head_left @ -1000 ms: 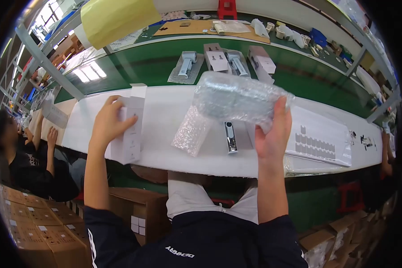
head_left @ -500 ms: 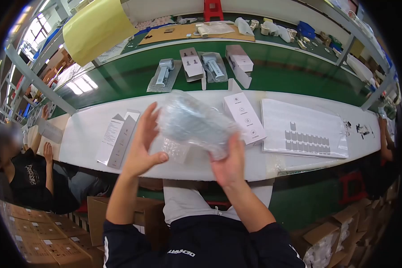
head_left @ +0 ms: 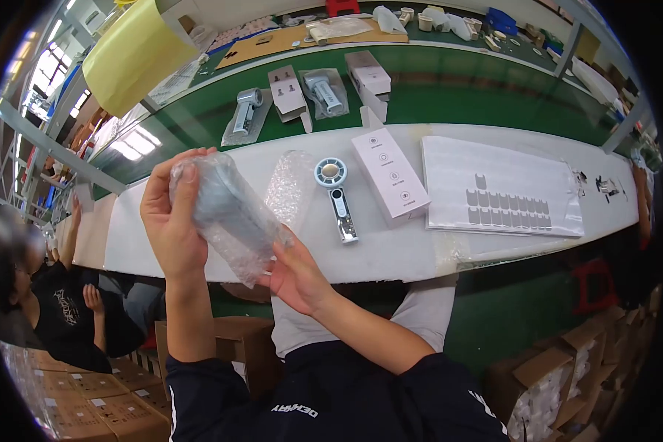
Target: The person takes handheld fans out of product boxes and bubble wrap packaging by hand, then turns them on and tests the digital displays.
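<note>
A clear bubble-wrap bag (head_left: 232, 214) with a pale blue thing inside is held up over the near left of the white table. Its outline is blurred by the plastic. My left hand (head_left: 173, 210) is closed round its upper end, thumb on the near side. The fingers of my right hand (head_left: 295, 272) pinch its lower end. To the right, a light blue handheld fan (head_left: 331, 173) with a round head lies on the table. Beside it is a flat piece of bubble wrap (head_left: 287, 188), partly behind the held bag.
A white printed box (head_left: 390, 177) with a raised flap and a sheet stack with grey labels (head_left: 501, 191) lie to the right. On the green surface beyond are bagged fans (head_left: 324, 93) and white boxes (head_left: 289, 92). A person (head_left: 59, 295) sits at left; another person's arm shows at far right.
The bag has moved left and tilted more upright. My left hand, apart from it before, now grips its upper end. The handheld fan on the table has come into view.
</note>
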The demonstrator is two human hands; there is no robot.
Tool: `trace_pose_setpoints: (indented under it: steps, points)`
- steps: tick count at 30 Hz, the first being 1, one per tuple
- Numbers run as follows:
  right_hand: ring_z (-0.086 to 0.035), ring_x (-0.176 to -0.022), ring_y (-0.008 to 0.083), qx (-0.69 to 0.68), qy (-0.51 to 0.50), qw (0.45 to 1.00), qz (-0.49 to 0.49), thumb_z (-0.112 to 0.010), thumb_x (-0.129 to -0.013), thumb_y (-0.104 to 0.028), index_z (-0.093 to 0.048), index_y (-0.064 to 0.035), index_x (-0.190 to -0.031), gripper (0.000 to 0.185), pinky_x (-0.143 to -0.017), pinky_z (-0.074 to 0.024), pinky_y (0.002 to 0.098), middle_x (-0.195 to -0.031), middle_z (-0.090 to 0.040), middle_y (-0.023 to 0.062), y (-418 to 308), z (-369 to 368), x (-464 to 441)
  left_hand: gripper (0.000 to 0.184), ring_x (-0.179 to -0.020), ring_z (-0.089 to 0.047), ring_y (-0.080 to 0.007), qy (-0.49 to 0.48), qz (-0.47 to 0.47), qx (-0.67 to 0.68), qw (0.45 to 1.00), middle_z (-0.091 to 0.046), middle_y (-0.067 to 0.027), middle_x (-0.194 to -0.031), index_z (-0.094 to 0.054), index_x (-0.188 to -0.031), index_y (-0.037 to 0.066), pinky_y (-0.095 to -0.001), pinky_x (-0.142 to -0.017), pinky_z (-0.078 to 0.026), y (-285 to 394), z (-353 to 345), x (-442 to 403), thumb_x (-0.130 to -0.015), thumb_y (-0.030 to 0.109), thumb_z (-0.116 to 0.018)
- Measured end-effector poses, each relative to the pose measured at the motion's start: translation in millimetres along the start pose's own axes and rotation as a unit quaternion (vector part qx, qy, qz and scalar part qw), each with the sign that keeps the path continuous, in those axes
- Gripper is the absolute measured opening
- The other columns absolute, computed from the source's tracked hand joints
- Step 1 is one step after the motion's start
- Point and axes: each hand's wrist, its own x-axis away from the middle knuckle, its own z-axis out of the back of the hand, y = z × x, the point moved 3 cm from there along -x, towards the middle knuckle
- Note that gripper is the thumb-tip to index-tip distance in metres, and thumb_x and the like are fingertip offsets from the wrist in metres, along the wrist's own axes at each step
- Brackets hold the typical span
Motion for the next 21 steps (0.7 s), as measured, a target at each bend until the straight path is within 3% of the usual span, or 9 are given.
trace_pose_setpoints:
  steps: [2, 5, 8, 9, 11, 14, 17, 21]
  points:
    - [-0.052, -0.134, 0.0241, 0.005, 0.001, 1.0, -0.002, -0.054, -0.107, -0.018, -0.036, -0.0084, -0.149, 0.047, -0.106, -0.0498, 0.0481, -0.145, -0.05, 0.011, -1, 1, 4, 0.018, -0.106, -0.067, -0.018, -0.023, -0.016, -0.038, 0.999, -0.072, -0.0154, -0.113, -0.066, -0.108, -0.002, -0.0294, -0.094, -0.051, -3, 5, -1, -0.1, 0.013, -0.066]
    - [-0.055, -0.129, 0.0206, 0.016, 0.02, 1.0, 0.004, -0.055, -0.107, -0.019, -0.04, -0.0077, -0.145, 0.043, -0.103, -0.0518, 0.0425, -0.14, -0.054, 0.0093, 0, 2, 10, 0.016, -0.092, -0.062, -0.01, -0.032, 0.005, -0.052, 0.998, -0.07, -0.0064, -0.101, -0.064, -0.101, 0.001, -0.0236, -0.085, -0.047, 1, 0, 0, -0.1, 0.016, -0.067]
    - [-0.058, -0.122, 0.0169, 0.055, 0.053, 0.997, 0.017, -0.058, -0.106, -0.023, -0.045, -0.0071, -0.14, 0.04, -0.1, -0.0523, 0.0371, -0.132, -0.058, 0.007, -6, 4, 11, 0.015, -0.08, -0.05, -0.0044, -0.074, 0.018, -0.087, 0.993, -0.06, 0.0023, -0.088, -0.06, -0.094, 0.005, -0.0207, -0.075, -0.04, -2, -5, 4, -0.101, 0.017, -0.066]
    - [-0.059, -0.12, 0.0157, 0.064, 0.059, 0.996, 0.012, -0.06, -0.105, -0.025, -0.046, -0.0069, -0.138, 0.04, -0.1, -0.0521, 0.0355, -0.13, -0.058, 0.0063, -7, 10, 12, 0.017, -0.082, -0.045, -0.006, -0.097, 0.023, -0.13, 0.987, -0.051, 0.0016, -0.091, -0.055, -0.095, 0.008, -0.021, -0.073, -0.036, 2, -7, 5, -0.104, 0.021, -0.061]
    - [-0.06, -0.114, 0.0129, 0.083, 0.049, 0.995, 0.02, -0.062, -0.104, -0.03, -0.049, -0.0069, -0.135, 0.041, -0.098, -0.0519, 0.0327, -0.124, -0.061, 0.0048, -8, 18, 15, 0.018, -0.079, -0.042, -0.0036, -0.107, 0.06, -0.074, 0.99, -0.049, 0.004, -0.088, -0.054, -0.093, 0.009, -0.0195, -0.071, -0.034, 3, -5, 8, -0.105, 0.022, -0.06]
    - [-0.062, -0.109, 0.0139, 0.108, 0.048, 0.993, 0.025, -0.06, -0.105, -0.033, -0.051, -0.0064, -0.13, 0.038, -0.087, -0.0568, 0.0327, -0.122, -0.061, 0.0054, -12, 18, 18, 0.019, -0.075, -0.038, -0.0011, -0.101, 0.05, -0.086, 0.99, -0.045, 0.0068, -0.083, -0.052, -0.093, 0.01, -0.0178, -0.068, -0.031, 7, -8, 9, -0.105, 0.023, -0.059]
    - [-0.067, -0.095, 0.0161, 0.041, 0.066, 0.997, -0.028, -0.059, -0.105, -0.034, -0.053, -0.0053, -0.128, 0.038, -0.07, -0.0587, 0.031, -0.114, -0.064, 0.0062, -23, 2, 29, 0.019, -0.073, -0.038, -0.0001, -0.057, -0.005, -0.092, 0.994, -0.046, 0.0078, -0.08, -0.053, -0.093, 0.009, -0.0177, -0.065, -0.03, 23, -5, 1, -0.104, 0.022, -0.061]
    - [-0.067, -0.076, 0.0161, 0.093, 0.064, 0.993, -0.043, -0.059, -0.105, -0.037, -0.053, -0.0033, -0.132, 0.044, -0.055, -0.0534, 0.028, -0.1, -0.066, 0.008, -18, 24, 32, 0.019, -0.073, -0.039, 0.0002, -0.029, -0.047, -0.095, 0.994, -0.047, 0.0084, -0.079, -0.055, -0.091, 0.008, -0.0177, -0.066, -0.029, 40, 1, -17, -0.103, 0.02, -0.065]
